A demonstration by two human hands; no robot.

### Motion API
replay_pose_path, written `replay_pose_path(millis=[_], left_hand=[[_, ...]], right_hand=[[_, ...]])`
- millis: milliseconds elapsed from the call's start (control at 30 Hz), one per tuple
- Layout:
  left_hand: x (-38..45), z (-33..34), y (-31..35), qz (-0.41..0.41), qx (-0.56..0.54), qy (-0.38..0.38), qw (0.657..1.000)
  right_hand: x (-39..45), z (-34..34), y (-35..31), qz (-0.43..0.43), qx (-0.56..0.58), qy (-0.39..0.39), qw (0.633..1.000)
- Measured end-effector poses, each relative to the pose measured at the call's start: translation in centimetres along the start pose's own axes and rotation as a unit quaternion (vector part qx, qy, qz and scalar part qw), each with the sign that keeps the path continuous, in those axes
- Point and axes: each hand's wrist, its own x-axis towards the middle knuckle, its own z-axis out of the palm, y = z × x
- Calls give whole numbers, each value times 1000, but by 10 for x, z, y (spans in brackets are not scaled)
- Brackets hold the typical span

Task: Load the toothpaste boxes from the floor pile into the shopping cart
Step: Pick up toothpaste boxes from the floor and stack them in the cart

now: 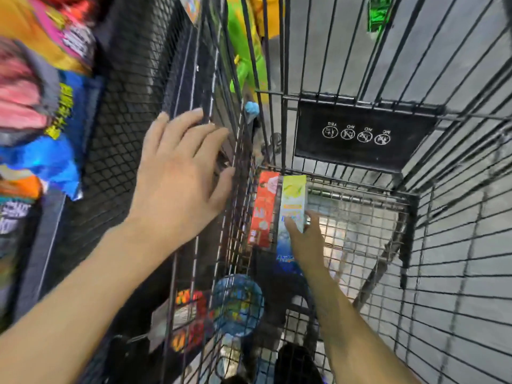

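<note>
A grey concrete floor (432, 65) shows through the black wire bars, evenly lit. Left of that floor stands a dark mesh shelf (124, 112) holding blurred, bright snack bags (52, 87). Above the floor patch, green and yellow packaging (243, 51) hangs, with a green packet (378, 12) lying farther right

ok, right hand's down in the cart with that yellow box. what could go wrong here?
1. The yellow-and-blue toothpaste box is pinched only by the right hand's fingertips; it could slip or tip against the red toothpaste box.
2. The left hand lies open on the cart's side wires; leaning could roll the cart.
</note>
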Motion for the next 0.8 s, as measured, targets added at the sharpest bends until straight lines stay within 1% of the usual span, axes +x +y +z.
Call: replay_pose_path(millis=[67, 233, 300, 400, 467, 633, 700, 800], left_hand=[[-1, 10, -5, 15, -28, 7, 999], [0, 18, -5, 7, -90, 20, 996], [1, 21, -8, 16, -105, 32, 994], [1, 24, -11, 3, -143, 50, 988], [1, 26, -11, -6, -164, 57, 985], [-1, 29, -13, -15, -209, 66, 976], [-2, 30, -15, -16, -204, 68, 977], [-1, 31, -16, -6, -147, 63, 987]], right_hand=[[8, 10, 1, -6, -3, 2, 1000], [26, 25, 0, -24, -24, 15, 999], [26, 31, 2, -8, -47, 0, 999], [24, 36, 6, -2, -139, -43, 989], [26, 37, 6, -3, -205, -51, 977], [34, 44, -3, 26, -225, -55, 973], [34, 46, -6, 31, -234, -56, 970], [29, 42, -16, 34, -257, -63, 964]])
